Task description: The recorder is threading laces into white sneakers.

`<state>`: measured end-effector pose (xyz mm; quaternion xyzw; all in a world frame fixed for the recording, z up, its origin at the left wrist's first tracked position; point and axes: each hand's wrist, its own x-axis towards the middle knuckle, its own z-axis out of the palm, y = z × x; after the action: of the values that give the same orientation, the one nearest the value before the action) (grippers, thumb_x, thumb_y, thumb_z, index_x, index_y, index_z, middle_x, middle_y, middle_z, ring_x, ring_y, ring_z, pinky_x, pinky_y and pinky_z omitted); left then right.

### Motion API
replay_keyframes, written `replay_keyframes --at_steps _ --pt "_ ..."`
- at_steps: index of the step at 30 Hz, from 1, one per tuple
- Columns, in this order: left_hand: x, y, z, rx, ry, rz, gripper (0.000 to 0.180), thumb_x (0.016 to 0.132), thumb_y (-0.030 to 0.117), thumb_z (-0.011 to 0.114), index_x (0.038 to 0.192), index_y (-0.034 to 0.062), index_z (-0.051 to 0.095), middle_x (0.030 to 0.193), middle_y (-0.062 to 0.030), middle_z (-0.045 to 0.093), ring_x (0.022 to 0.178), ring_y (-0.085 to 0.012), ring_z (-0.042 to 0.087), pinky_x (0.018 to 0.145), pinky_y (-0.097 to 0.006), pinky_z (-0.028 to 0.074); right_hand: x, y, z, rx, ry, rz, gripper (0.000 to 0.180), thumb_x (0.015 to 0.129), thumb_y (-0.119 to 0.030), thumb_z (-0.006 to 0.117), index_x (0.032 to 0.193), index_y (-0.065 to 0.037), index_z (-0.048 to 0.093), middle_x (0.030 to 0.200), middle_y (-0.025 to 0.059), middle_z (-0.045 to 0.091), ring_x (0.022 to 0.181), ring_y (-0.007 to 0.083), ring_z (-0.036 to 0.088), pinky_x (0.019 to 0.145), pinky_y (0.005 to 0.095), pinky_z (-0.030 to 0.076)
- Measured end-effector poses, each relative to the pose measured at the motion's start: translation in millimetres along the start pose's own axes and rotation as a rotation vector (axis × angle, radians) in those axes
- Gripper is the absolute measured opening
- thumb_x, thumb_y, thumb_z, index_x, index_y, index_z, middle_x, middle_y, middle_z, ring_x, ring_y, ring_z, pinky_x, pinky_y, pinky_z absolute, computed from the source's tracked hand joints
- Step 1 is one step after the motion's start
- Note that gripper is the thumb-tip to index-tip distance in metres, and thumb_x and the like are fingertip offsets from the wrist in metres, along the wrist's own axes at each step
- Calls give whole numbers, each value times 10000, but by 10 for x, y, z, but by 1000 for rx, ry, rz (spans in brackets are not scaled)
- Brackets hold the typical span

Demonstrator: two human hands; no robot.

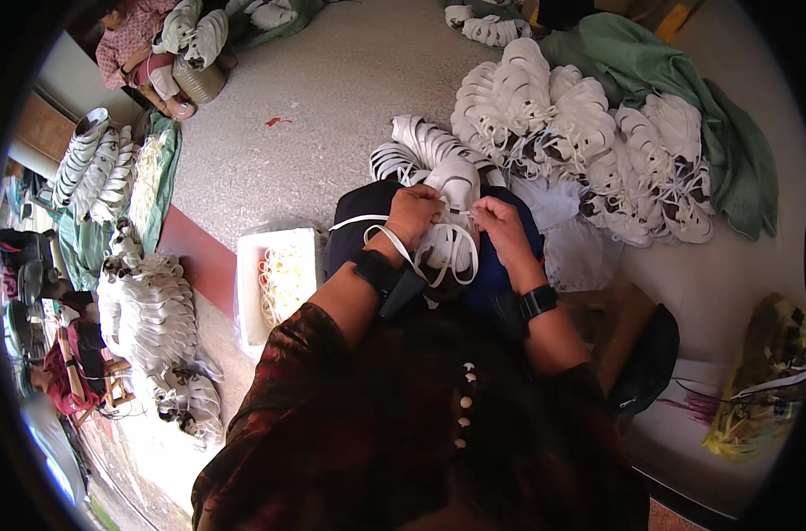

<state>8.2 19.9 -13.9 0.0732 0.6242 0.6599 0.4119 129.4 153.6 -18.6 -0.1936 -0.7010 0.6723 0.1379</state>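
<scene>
A white shoe (457,181) sat at the person's lap, between the two hands, its toe pointing away from the body. The left hand (413,217) was bent in from the left, its fingers curled narrow against the shoe's front; whether they gripped anything, I could not tell. The right hand (505,232) came from the other side, thumb and finger pinched together on a white lace (448,234), which hung in loose loops on the near side of the shoe. A dark band (537,302) circled the right wrist.

Just beyond the shoe stood a row of white shoes (425,142), and farther right a large shoe pile (509,93) lay beside a green cloth (735,159). To the left, a white box (250,288) held a tangle of pale laces (281,281)
</scene>
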Motion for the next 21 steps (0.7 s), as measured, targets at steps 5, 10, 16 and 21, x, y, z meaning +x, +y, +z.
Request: replay_keyframes --at_steps 5,10,16,21 --pt "-72 48 -123 -166 -174 -10 55 795 2 565 801 54 581 671 9 564 541 -54 485 459 -168 364 -4 -22 16 -11 -32 -28 97 817 -85 591 812 12 599 674 -45 507 628 32 426 570 190 357" --pt "5 47 -157 -115 -222 25 50 797 9 568 798 57 583 652 25 544 522 -42 438 455 -172 327 7 -6 43 16 -14 -12 84 798 -64 609 763 8 584 659 -51 502 617 29 423 553 186 349" --pt "-84 111 -135 54 -252 51 23 790 86 602 800 73 617 652 56 529 546 -29 422 494 -177 310 42 30 35 11 -14 -25 106 782 -67 624 709 -3 579 633 -49 505 593 31 414 535 201 345" --pt "-36 15 -183 104 -229 161 56 807 76 592 838 48 629 698 27 568 612 -45 486 542 -179 392 37 41 23 -27 -8 -19 124 774 -72 635 688 -12 570 622 -57 494 589 32 406 526 206 344"
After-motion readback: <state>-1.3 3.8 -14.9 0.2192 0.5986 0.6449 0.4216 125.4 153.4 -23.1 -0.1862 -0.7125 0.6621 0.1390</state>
